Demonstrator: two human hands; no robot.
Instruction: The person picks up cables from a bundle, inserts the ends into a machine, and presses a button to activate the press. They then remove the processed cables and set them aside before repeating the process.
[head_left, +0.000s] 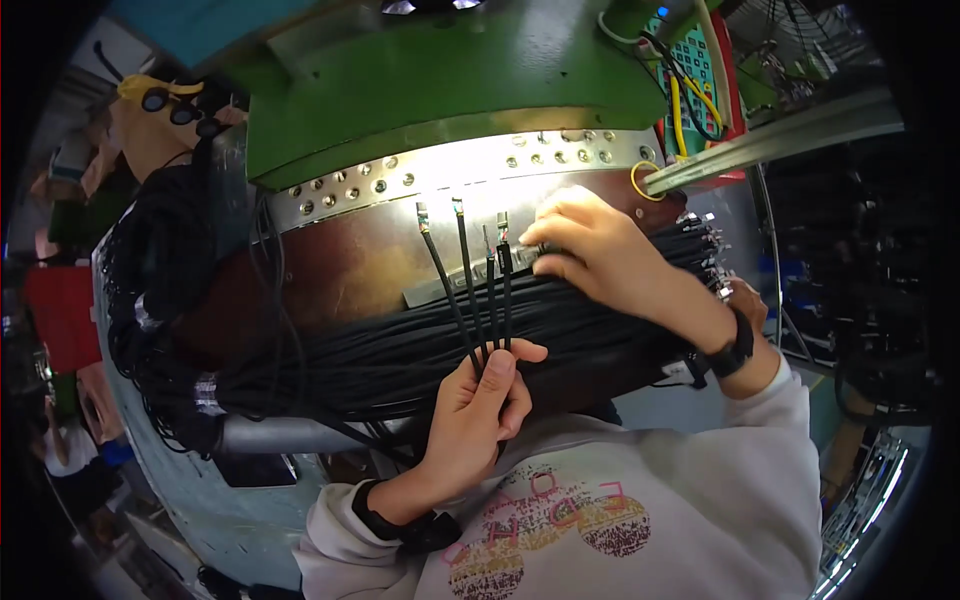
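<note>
My left hand (482,405) is closed round several black cables (467,290), fanned out and pointing away from me. Metal connectors and bare coloured wires show at some of their tips, under a bright light. Just right of these tips is my right hand (595,250), its thumb and fingers bent toward each other. A small dark piece shows between them, too unclear to name. Beneath the fingers and the held cables lies a narrow grey strip (430,293). Behind it, a thick bundle of black cables (330,355) runs across the bench, with metal plugs (712,240) at its right end.
A green machine body (450,85) with a perforated metal plate (335,190) stands at the far side. A metal bar (780,140) juts in from the right, near a teal keypad (690,70). More black cables (150,270) are heaped at left. A metal tube (290,435) runs along the near edge.
</note>
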